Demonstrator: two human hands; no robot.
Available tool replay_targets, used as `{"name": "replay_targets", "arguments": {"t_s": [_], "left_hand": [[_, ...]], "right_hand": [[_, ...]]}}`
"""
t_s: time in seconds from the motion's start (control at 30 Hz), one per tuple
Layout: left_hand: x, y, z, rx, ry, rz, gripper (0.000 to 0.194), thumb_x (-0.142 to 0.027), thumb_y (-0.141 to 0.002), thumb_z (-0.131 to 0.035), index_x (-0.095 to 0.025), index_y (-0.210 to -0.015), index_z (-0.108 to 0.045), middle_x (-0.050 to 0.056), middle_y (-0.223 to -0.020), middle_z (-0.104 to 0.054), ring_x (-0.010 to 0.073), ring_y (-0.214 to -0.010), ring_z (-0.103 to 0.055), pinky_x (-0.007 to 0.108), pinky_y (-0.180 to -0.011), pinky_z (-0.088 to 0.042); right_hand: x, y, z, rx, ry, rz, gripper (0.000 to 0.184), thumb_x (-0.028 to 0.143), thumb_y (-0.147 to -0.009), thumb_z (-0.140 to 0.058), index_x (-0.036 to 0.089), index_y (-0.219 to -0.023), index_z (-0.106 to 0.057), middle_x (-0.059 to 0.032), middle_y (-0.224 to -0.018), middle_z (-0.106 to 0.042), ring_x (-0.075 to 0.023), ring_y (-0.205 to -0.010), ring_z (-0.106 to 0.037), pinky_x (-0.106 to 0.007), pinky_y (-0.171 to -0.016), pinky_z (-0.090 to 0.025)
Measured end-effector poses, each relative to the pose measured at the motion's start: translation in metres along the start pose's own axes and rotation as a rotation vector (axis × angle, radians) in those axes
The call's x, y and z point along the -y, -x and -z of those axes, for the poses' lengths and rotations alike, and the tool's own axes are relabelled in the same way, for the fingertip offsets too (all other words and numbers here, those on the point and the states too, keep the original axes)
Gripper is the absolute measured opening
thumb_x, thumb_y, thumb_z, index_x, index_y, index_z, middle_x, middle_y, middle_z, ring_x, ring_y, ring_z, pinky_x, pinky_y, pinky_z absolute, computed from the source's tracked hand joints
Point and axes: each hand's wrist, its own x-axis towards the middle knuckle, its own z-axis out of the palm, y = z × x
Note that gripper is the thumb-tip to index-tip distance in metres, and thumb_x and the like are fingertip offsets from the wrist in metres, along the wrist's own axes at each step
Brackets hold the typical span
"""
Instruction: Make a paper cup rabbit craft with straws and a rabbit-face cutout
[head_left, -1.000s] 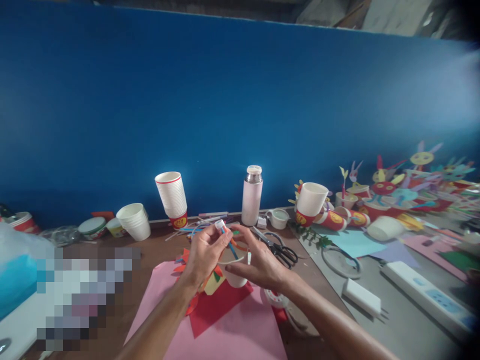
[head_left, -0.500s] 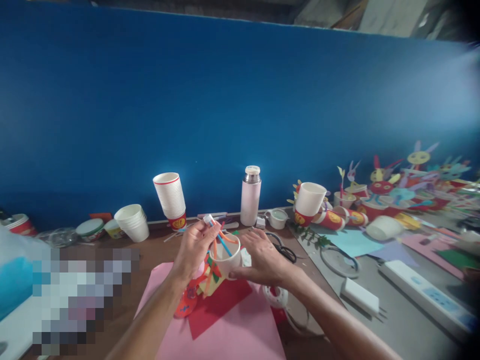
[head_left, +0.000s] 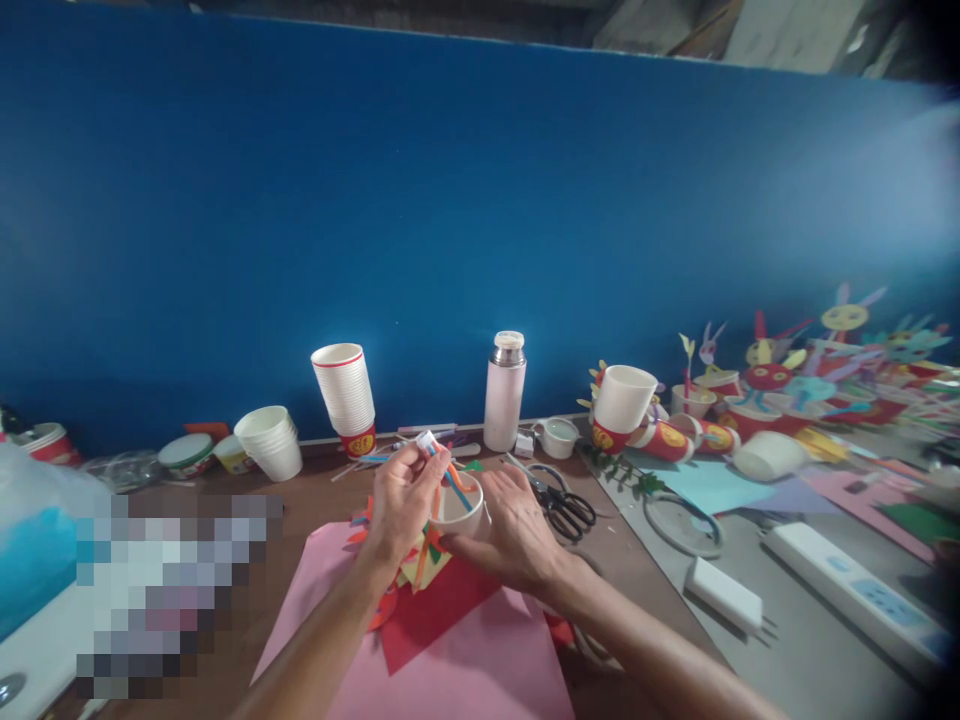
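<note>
My left hand (head_left: 407, 497) is closed in a pinch on blue and orange strips (head_left: 454, 484) that have a small white piece at their upper end. The strips slant down into a white paper cup (head_left: 459, 515). My right hand (head_left: 510, 525) wraps the cup's right side, its thumb across the front. Beneath the cup lie yellow, orange and green paper cutouts (head_left: 420, 565), partly hidden by my left hand. They rest on a red paper sheet (head_left: 442, 610) over a larger pink sheet (head_left: 442, 680).
Black-handled scissors (head_left: 570, 512) lie right of my right hand. Behind stand a cup stack (head_left: 345, 395), a pink thermos (head_left: 505, 400) and another upturned cup (head_left: 624, 400). Paper-cup figures (head_left: 769, 378), a white adapter (head_left: 724, 595) and a power strip (head_left: 855, 580) occupy the right side.
My right hand has moved left and closed more around the cup, uncovering more of the scissors. My left hand still pinches the strips, slightly shifted to the right.
</note>
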Motion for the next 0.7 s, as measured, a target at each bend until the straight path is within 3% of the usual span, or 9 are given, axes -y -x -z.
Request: {"name": "replay_targets", "arguments": {"t_s": [0.13, 0.23, 0.4, 0.53, 0.7], "left_hand": [[-0.003, -0.001, 0.000, 0.008, 0.034, 0.023, 0.023, -0.037, -0.073, -0.060, -0.015, -0.082, -0.059, 0.002, -0.074, -0.063, 0.0166, -0.072, -0.059, 0.025, -0.066, -0.045], [-0.008, -0.001, 0.002, 0.043, -0.010, 0.046, 0.032, -0.040, -0.073, -0.058, -0.015, -0.093, -0.059, 0.006, -0.090, -0.065, 0.0208, -0.086, -0.060, 0.027, -0.073, -0.045], [-0.011, 0.004, 0.004, 0.232, -0.102, 0.082, 0.054, -0.037, -0.069, -0.064, -0.016, -0.116, -0.048, 0.011, -0.119, -0.054, 0.0254, -0.099, -0.056, 0.034, -0.080, -0.046], [-0.012, 0.007, 0.004, 0.313, -0.276, 0.041, 0.056, -0.029, -0.062, -0.070, -0.015, -0.114, -0.052, 0.012, -0.126, -0.048, 0.0282, -0.114, -0.045, 0.038, -0.093, -0.037], [-0.014, 0.007, 0.005, 0.353, -0.338, 0.053, 0.054, -0.031, -0.064, -0.069, -0.015, -0.113, -0.052, 0.012, -0.128, -0.046, 0.0284, -0.115, -0.045, 0.037, -0.093, -0.037]], "right_hand": [[0.001, -0.002, 0.002, -0.011, -0.053, -0.010, 0.036, 0.035, -0.066, -0.061, 0.019, -0.097, -0.051, -0.0029, -0.080, -0.059, -0.0218, -0.079, -0.055, -0.040, -0.085, -0.032], [-0.002, -0.002, 0.003, -0.032, -0.083, -0.018, 0.038, 0.034, -0.067, -0.062, 0.020, -0.100, -0.051, -0.0026, -0.083, -0.059, -0.0216, -0.082, -0.054, -0.037, -0.083, -0.033], [-0.009, -0.001, -0.001, -0.084, -0.072, -0.052, 0.041, 0.035, -0.069, -0.060, 0.019, -0.106, -0.050, -0.0049, -0.089, -0.058, -0.0229, -0.086, -0.053, -0.036, -0.079, -0.036], [-0.011, -0.001, -0.003, -0.096, -0.085, -0.021, 0.037, 0.036, -0.073, -0.057, 0.018, -0.105, -0.051, -0.0067, -0.090, -0.056, -0.0228, -0.086, -0.051, -0.035, -0.077, -0.039], [-0.010, -0.002, -0.002, -0.103, -0.102, 0.022, 0.034, 0.030, -0.072, -0.057, 0.018, -0.103, -0.051, -0.0067, -0.091, -0.054, -0.0223, -0.086, -0.050, -0.034, -0.075, -0.041]]}}
